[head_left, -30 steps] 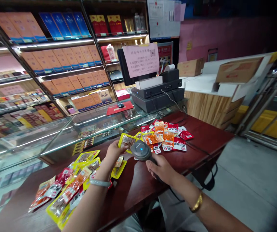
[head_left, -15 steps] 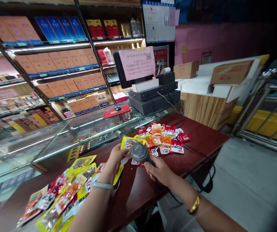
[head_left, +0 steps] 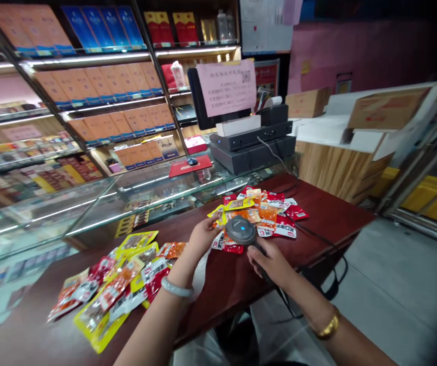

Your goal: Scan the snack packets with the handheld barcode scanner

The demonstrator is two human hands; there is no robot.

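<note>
My right hand (head_left: 270, 262) is wrapped around the handle of a dark grey handheld barcode scanner (head_left: 241, 231), and a small blue light shows on its head. My left hand (head_left: 205, 236), wearing a pale bangle, pinches the edge of a yellow snack packet (head_left: 215, 211) just left of the scanner. The scanner head partly hides that packet. Behind it lies a pile of red, orange and white snack packets (head_left: 268, 216), with another yellow packet on top. A second heap of packets (head_left: 127, 279) spreads over the table left of my left forearm.
The dark red table (head_left: 329, 211) meets a glass display counter (head_left: 153, 190). On the counter stand a monitor with a pink notice (head_left: 226, 89) and a black cash drawer (head_left: 252, 155). Black cables (head_left: 317, 241) hang over the table's right edge. Boxed goods (head_left: 100, 84) fill the shelves.
My left hand has moved right towards the far pile, bringing the yellow packet along. The scanner has shifted right too, and its light now shows blue. The view has turned slightly.
</note>
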